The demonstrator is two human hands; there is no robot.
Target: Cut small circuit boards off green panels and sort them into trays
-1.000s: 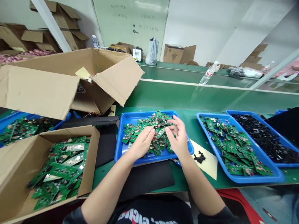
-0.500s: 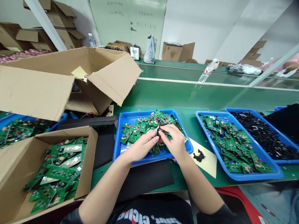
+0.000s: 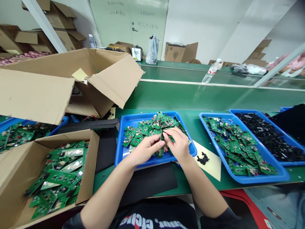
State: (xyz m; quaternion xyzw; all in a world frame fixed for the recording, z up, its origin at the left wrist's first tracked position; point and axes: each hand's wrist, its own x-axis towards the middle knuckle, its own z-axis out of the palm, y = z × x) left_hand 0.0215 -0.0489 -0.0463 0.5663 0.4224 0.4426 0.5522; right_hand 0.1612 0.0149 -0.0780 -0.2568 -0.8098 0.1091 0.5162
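Observation:
Over the middle blue tray [image 3: 119,140], which is heaped with green circuit boards [image 3: 144,128], both my hands meet. My left hand [image 3: 148,149] pinches a narrow green circuit board [image 3: 161,147] between thumb and fingers, with the board's length pointing toward me. My right hand [image 3: 178,143] is closed at the board's far right edge, its thumb and fingertips pressed together. Whether a small part sits between the right fingertips is hidden. Just right of the tray, a little pile of black pieces [image 3: 203,158] lies on a cream paper sheet [image 3: 214,168].
A cardboard box [image 3: 92,162] of circuit boards stands at left, below a larger open carton [image 3: 114,79]. On the right are a blue tray [image 3: 238,180] of boards and another tray [image 3: 286,128] of black parts. A water bottle [image 3: 211,73] stands on the ledge behind.
The board between my hands has turned and now shows its green face, where a dark slim edge showed before. My hands stay over the same tray.

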